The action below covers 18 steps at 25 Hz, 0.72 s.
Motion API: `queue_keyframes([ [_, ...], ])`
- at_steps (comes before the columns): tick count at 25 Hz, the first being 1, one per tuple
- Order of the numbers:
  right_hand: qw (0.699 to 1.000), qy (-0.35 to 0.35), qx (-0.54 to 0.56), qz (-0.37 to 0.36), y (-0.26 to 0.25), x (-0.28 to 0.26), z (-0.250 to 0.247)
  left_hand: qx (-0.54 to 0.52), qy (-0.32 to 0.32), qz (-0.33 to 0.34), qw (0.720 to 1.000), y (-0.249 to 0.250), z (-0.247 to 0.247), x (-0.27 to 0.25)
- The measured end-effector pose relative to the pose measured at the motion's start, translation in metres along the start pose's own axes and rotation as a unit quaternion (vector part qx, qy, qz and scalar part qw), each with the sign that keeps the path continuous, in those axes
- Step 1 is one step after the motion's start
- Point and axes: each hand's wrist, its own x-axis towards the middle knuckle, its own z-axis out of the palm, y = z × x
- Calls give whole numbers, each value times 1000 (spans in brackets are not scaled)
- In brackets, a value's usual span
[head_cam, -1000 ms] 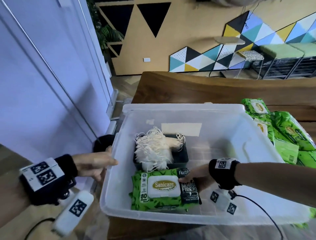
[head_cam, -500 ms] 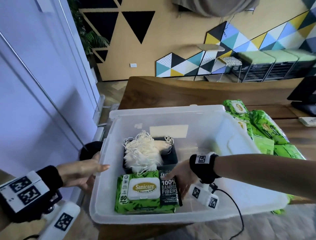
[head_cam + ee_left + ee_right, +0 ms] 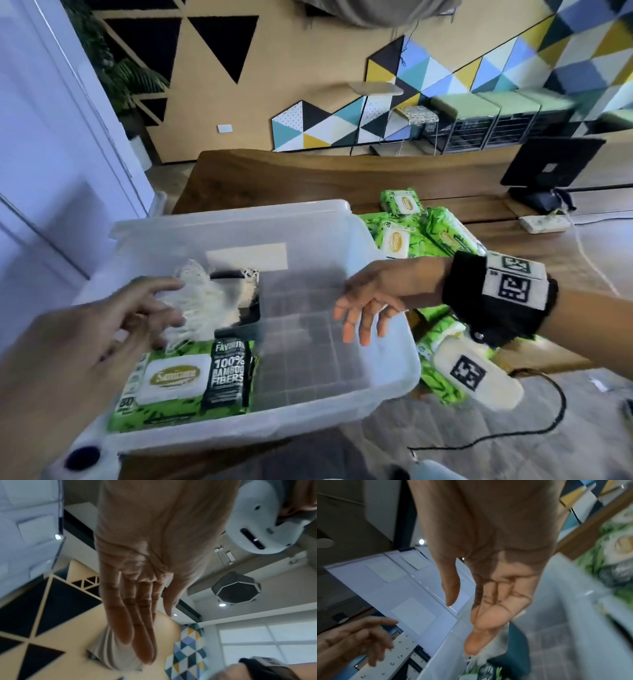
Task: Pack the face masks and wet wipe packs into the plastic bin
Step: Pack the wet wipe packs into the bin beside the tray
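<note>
A: Head view: left hand [image 3: 99,329] motion-blurred, covers the near-left part of the face masks [image 3: 205,301].
B: Pile of wet wipe packs [image 3: 442,370] at 3 o'clock of the plastic bin [image 3: 394,342]: partly behind the right hand's [image 3: 373,294] wristband.

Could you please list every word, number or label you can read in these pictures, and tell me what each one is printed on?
"Sanicare": gold oval on the white lid of the wet wipe pack in the plastic bin.
"FAVOURITE", partly blurred: top of that pack's black panel.
"100% BAMBOO FIBERS": same black panel.
"80": the pack's lower left corner.
Smaller print on the pack: too blurred.
Packs on the table: logos unreadable.
Wrist markers: square codes, no words.
</note>
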Motion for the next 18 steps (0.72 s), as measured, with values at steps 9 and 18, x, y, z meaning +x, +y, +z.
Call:
queue_keyframes([
  [9,962,254,101,20,147,-1,-113,250,-15,232,940,134,196,53],
  [18,901,300,307,69,155,89,-157,328,80,227,913,122,203,79],
])
